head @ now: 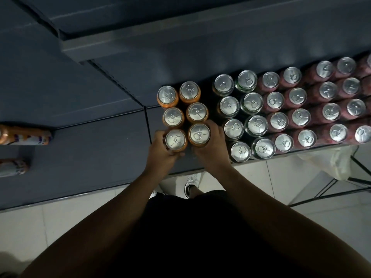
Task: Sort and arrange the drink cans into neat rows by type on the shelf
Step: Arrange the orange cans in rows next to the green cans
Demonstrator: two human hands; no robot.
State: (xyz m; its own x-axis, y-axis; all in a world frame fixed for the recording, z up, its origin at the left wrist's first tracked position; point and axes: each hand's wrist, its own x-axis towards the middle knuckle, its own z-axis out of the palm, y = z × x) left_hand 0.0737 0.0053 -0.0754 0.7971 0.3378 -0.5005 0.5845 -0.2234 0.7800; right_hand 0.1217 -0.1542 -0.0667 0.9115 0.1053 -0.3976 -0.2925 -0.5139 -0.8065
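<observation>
Upright cans stand in rows on a dark grey shelf, seen from above. Two rows of orange cans form the left block. My left hand is wrapped around the front left orange can. My right hand grips the front right orange can. To the right, past a narrow gap, stand two rows of green cans, then several rows of red cans running to the right edge.
Two orange and white cans lie on their sides at the far left, one behind the other. An upper shelf edge overhangs the back. Below are a tiled floor, my shoe, and a pale plastic bag.
</observation>
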